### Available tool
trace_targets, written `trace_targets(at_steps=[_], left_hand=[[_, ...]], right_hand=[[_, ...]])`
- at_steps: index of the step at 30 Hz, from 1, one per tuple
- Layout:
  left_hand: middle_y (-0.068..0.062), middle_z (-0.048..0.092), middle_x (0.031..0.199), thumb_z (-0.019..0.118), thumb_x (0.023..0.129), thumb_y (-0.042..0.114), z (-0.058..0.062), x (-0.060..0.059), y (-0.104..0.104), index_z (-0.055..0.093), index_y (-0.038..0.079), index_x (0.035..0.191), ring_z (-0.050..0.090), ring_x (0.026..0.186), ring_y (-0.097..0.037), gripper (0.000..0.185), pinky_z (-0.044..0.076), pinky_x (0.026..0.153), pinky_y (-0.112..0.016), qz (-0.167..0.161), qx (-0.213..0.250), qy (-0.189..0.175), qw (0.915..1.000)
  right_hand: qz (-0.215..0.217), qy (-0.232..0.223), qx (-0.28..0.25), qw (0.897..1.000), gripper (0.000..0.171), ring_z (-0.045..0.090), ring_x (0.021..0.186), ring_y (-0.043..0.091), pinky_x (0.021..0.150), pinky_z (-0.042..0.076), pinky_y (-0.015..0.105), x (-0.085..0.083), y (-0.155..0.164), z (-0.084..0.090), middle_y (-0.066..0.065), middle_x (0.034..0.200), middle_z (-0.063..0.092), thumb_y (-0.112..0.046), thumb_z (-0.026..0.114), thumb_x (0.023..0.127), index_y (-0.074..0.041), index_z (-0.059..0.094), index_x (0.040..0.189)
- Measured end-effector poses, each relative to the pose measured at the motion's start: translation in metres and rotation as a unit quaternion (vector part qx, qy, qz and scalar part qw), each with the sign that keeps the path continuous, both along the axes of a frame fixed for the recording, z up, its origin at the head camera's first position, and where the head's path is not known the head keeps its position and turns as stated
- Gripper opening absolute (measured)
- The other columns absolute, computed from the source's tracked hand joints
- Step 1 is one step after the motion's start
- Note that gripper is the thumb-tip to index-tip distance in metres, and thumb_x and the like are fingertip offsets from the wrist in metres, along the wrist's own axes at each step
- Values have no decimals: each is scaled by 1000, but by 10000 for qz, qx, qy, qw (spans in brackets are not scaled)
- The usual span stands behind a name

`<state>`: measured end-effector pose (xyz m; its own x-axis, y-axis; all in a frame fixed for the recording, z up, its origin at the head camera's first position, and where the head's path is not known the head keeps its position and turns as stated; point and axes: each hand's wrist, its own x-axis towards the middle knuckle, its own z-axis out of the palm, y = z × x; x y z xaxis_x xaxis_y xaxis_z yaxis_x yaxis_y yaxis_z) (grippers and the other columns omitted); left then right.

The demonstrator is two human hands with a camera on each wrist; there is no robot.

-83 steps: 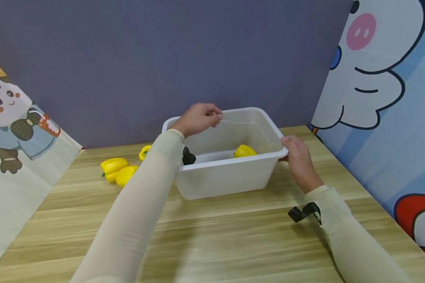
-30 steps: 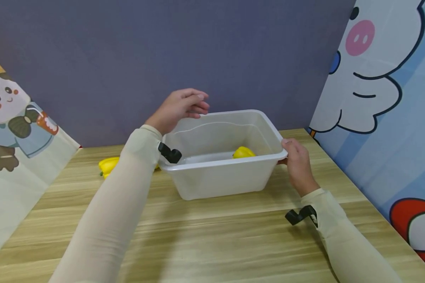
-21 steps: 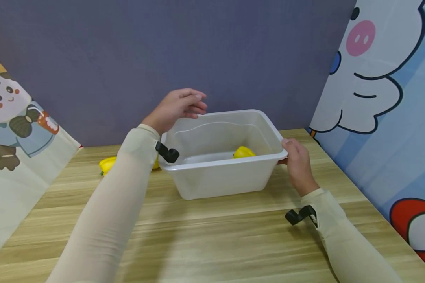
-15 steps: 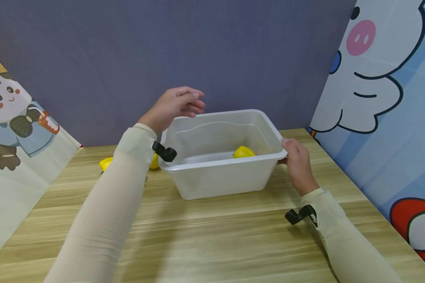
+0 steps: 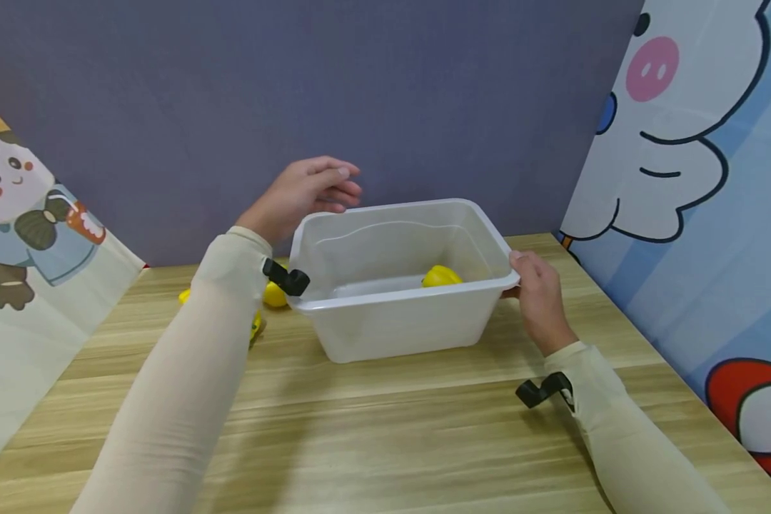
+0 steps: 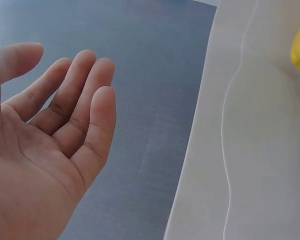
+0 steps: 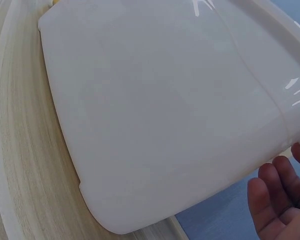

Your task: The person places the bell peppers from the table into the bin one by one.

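1. Fingers [image 7: 260,202] of the right hand [image 5: 540,298] are bent below the rim at the right end of the white box [image 5: 398,328], with the thumb on top, so they have hold of this rim. For steadying, such a grip looks sufficient; pressing hard is not advisable, because the box may tip or slide.

2. One yellow pepper [image 5: 441,275] lies inside the box, toward its right end; its lower part is hidden by the front side. Whatever is set beside it should be lowered softly, so it does not roll.

3. Empty and relaxed, the left hand [image 5: 302,193] has its fingers slightly bent and a little spread. It hovers by the far left corner of the box; the left wrist view shows a gap between fingertips and box. It should pass well above the rim, so that the black clip [image 5: 285,277] at the wrist does not catch.

4. More yellow peppers [image 5: 275,295] lie on the table [image 5: 385,435], left of the box, partly hidden by the left sleeve [image 5: 180,357]; how many, I cannot tell. Reaching them from above, one by one, seems safest.

5. Behind stands the dark wall [image 5: 385,93]; it is wise not to push the box toward it.
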<state>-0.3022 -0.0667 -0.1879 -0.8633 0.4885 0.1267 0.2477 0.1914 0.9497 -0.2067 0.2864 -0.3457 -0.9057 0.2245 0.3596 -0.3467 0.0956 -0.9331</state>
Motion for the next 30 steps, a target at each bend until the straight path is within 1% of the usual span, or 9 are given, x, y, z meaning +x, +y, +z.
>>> trace_targets(at_steps=[4,9,12,15,19,21,24,26,30], left_hand=[[-18,62,125,53,106,28,2,2,-3,58,8,134,63,113,-28,35,52,96,-37,-7,-107,71,9999],[-17,63,123,53,106,29,0,4,-8,57,7,135,62,114,-30,37,53,93,-35,-96,-45,166,9998],[-16,64,121,53,106,29,-2,6,-13,57,6,135,61,116,-33,37,53,93,-35,-102,96,200,9997],[-16,65,118,53,106,29,-5,7,-18,57,5,133,62,115,-33,36,54,91,-34,-80,294,190,9994],[-17,66,115,55,105,26,-9,11,-26,59,4,131,66,109,-30,34,55,88,-33,32,663,121,9977],[-17,67,113,56,105,24,-11,13,-29,59,3,129,66,107,-31,33,56,87,-33,97,853,98,9963],[-15,68,111,57,104,25,-13,16,-34,60,3,129,66,106,-31,33,56,86,-33,195,992,136,9948],[-16,67,113,57,104,27,-14,18,-37,60,4,130,66,107,-30,34,56,87,-33,239,895,213,9955],[-17,66,117,56,104,31,-17,23,-41,60,6,130,65,108,-29,36,55,89,-33,320,497,398,9975]], right_hand=[[29,60,-127,9999,38,64,79,17,66,57,29,0,0,1,7,98,64,-31,51,105,5,63,104],[52,85,-138,9999,40,64,79,17,65,57,28,1,1,2,8,99,64,-32,51,105,6,62,105],[96,80,-175,9998,41,64,78,17,65,57,28,1,1,1,9,98,64,-31,51,105,9,61,105],[108,74,-172,9998,42,64,78,17,65,57,28,1,1,1,10,98,64,-30,51,105,11,60,106],[73,50,-81,9999,44,65,79,16,66,57,27,1,1,2,11,101,64,-32,51,106,11,60,108],[57,36,-42,10000,44,65,80,16,66,57,27,2,1,2,12,102,64,-32,51,106,11,60,109],[51,16,-49,10000,43,65,80,16,66,57,28,2,1,3,11,101,64,-32,51,106,10,61,108],[43,10,-94,9999,40,65,79,16,66,57,28,2,1,3,10,100,64,-31,51,106,8,61,105],[-4,6,-146,9999,34,64,78,15,65,57,28,1,1,2,8,98,63,-29,51,106,3,63,100]])
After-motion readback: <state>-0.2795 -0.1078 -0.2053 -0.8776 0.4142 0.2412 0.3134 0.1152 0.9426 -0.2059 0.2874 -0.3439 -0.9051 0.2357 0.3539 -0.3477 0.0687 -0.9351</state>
